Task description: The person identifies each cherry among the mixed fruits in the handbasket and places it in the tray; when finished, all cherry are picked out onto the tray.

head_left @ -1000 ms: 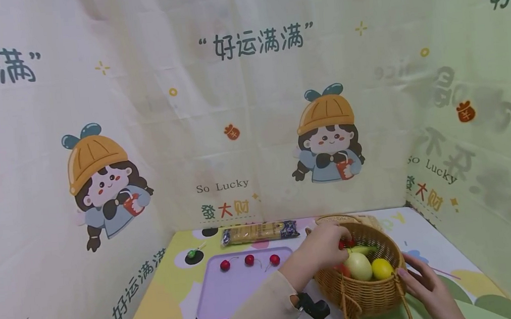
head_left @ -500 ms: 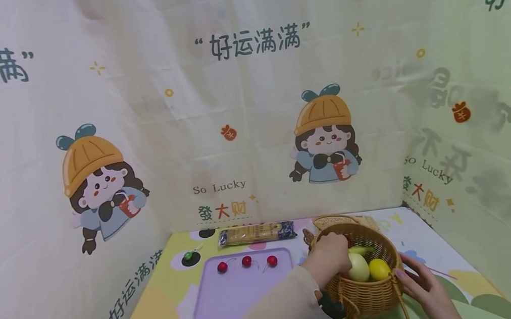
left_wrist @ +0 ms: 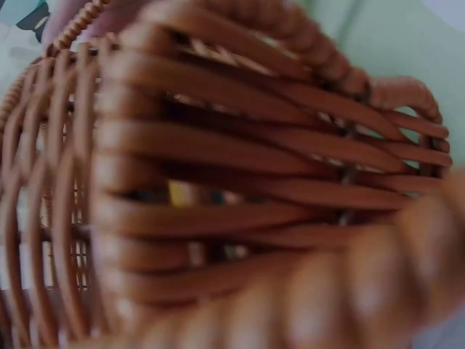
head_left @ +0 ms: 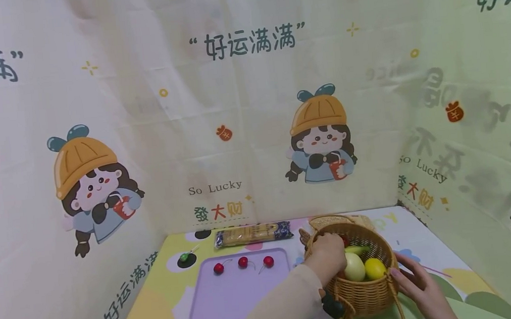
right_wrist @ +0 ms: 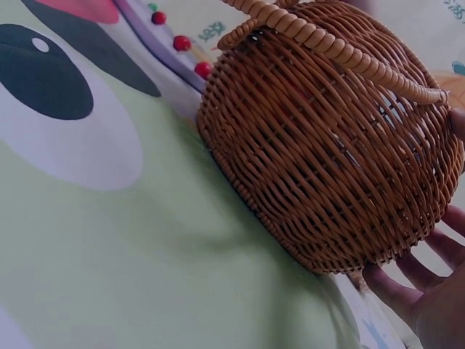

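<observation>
**On the patterned desk (head_left: 145,311): two hands at a wicker basket (head_left: 368,299)**

At the far left of the desk lies a small green object (head_left: 184,257) with a pale stem. Next comes a lilac tray (head_left: 231,298), bearing three red cherries (head_left: 242,262) in a row near its far edge, each with a thin stem. Behind the tray, a long packet (head_left: 253,234) with dark blue ends lies crosswise. To the right, the left hand (head_left: 330,255), in a cream sleeve (head_left: 282,309) with a dark device (head_left: 332,306) at the wrist, reaches over the rim into the basket; its fingertips are hidden, so whether they pinch anything cannot be told. The basket stands upright at the right of the desk. Visible inside are part of a red item (head_left: 345,240), a slender yellow-green item (head_left: 357,249), a pale round fruit (head_left: 354,267) and, beside it, a yellow fruit (head_left: 375,269). A tan item (head_left: 365,222) lies partly hidden behind the basket. At the far right, the right hand (head_left: 414,285) touches the basket's side, fingers spread, as the right wrist view confirms.
</observation>
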